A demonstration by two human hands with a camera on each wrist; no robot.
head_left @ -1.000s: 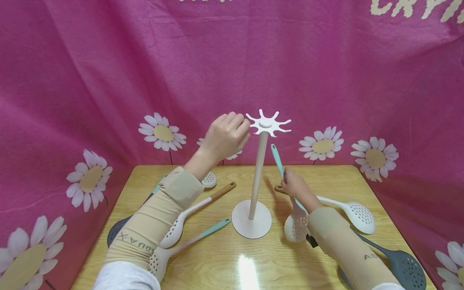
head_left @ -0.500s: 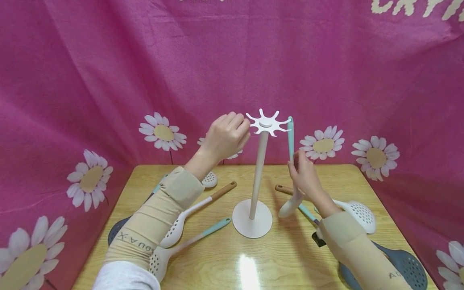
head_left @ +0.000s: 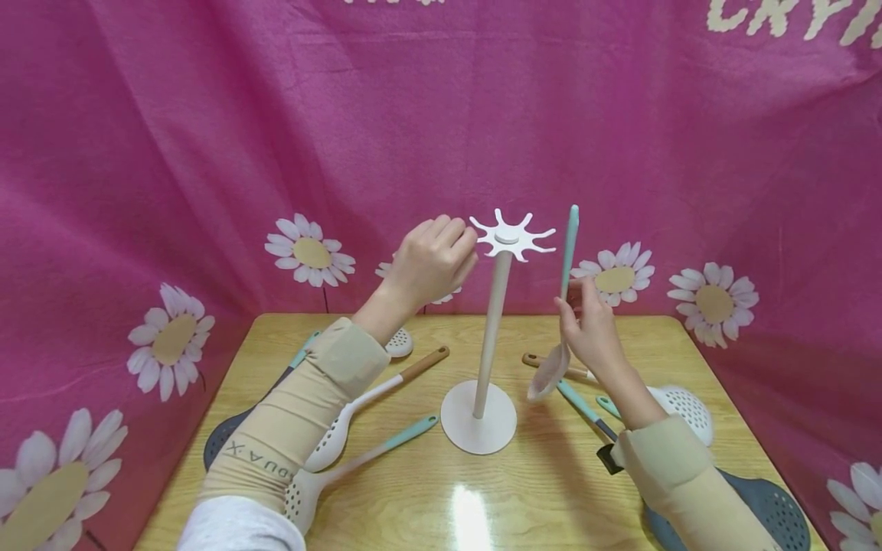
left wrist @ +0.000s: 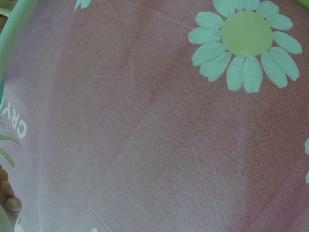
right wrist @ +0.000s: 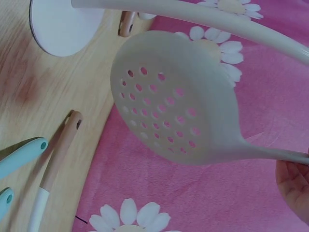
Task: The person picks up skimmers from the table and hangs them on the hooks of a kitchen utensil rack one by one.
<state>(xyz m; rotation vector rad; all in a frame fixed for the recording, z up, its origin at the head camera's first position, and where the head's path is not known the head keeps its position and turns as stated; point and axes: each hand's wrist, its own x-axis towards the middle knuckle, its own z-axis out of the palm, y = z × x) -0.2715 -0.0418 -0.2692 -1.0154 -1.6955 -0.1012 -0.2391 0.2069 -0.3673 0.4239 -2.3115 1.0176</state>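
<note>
My right hand [head_left: 594, 325] pinches a white skimmer [head_left: 570, 264] with a turquoise handle, held upright right of a white utensil stand [head_left: 494, 337]. The handle's top is apart from the stand's hooks. In the right wrist view the skimmer's perforated head [right wrist: 159, 106] hangs beside the stand's pole [right wrist: 217, 14], with my right fingers [right wrist: 294, 188] on its neck. My left hand [head_left: 434, 256], fingers curled, grips the stand's left hook end; the fingertips are hidden in the head view. The left wrist view catches only curled fingers [left wrist: 10, 203] beside the hooks [left wrist: 7, 152].
On the wooden table, left, lie a white skimmer with brown handle [head_left: 331, 444], another with turquoise handle [head_left: 303, 497] and a dark one [head_left: 223, 436]. Right lie a white skimmer [head_left: 689, 413], dark utensils [head_left: 761, 497] and a small black object [head_left: 609, 459]. A pink curtain [head_left: 620, 115] surrounds it.
My right hand has lifted the skimmer up and to the right; its handle top went past the right hooks and now stands apart from them. The left hand stays in place.
</note>
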